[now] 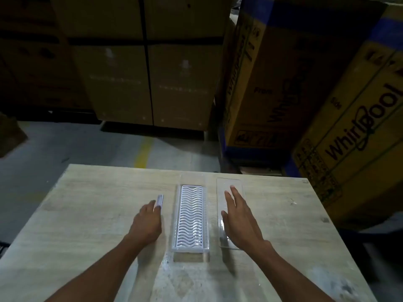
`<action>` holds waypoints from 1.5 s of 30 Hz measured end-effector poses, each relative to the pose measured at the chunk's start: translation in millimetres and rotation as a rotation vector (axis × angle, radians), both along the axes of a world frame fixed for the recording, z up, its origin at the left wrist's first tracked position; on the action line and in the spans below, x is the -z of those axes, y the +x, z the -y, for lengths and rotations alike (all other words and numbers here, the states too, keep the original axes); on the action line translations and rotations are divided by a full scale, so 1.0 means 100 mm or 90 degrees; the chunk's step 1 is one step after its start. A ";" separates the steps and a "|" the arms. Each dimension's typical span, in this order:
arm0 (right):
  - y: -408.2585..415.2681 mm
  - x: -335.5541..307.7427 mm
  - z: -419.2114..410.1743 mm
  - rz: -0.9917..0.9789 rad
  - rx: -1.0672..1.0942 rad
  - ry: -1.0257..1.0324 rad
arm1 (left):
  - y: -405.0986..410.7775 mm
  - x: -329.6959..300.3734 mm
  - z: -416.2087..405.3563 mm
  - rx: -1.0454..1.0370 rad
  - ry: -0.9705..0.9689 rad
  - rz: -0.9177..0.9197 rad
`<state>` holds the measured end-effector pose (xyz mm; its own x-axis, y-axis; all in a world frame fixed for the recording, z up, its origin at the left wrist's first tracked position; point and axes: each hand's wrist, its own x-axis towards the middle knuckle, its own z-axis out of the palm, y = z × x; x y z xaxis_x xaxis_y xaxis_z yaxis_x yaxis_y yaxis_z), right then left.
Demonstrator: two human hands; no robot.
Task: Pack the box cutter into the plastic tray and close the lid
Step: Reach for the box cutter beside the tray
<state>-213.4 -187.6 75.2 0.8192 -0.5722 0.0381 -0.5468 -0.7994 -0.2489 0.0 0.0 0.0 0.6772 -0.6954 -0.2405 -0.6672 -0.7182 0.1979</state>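
A clear plastic tray (pixel 191 256) lies lengthwise in the middle of the wooden table (pixel 87 205), with a white wavy-ribbed insert inside it. A flat clear lid (pixel 229 186) lies just right of the tray. My right hand (pixel 239 219) hovers flat over the lid, fingers spread and straight. Left of the tray lies a small pale box cutter (pixel 159 200). My left hand (pixel 147 223) has its fingers curled around the cutter's near end, whose lower part is hidden under the fingers.
Tall cardboard appliance boxes (pixel 327 94) stand close behind and to the right of the table. More dark boxes (pixel 148 79) stand further back. A grey concrete floor with a yellow line (pixel 142 152) lies beyond the table's far edge.
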 end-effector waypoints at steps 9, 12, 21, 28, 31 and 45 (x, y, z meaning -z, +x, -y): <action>-0.06 0.02 0.02 -0.049 0.005 0.050 | -0.17 0.25 -0.19 0.116 0.125 -0.036; -0.06 0.03 0.02 -0.054 0.002 0.066 | -0.18 0.24 -0.17 0.084 0.090 -0.003; 0.00 0.04 0.03 -0.055 0.013 0.076 | -0.19 0.28 -0.17 0.005 0.039 0.048; 0.04 0.04 0.05 -0.031 0.013 0.064 | -0.19 0.37 -0.22 -0.051 -0.025 0.052; 0.06 0.03 0.05 -0.019 0.001 0.030 | -0.18 0.34 -0.19 -0.070 -0.035 0.041; 0.04 0.10 0.02 -0.009 -0.010 -0.004 | -0.08 0.37 -0.15 -0.268 -0.127 -0.104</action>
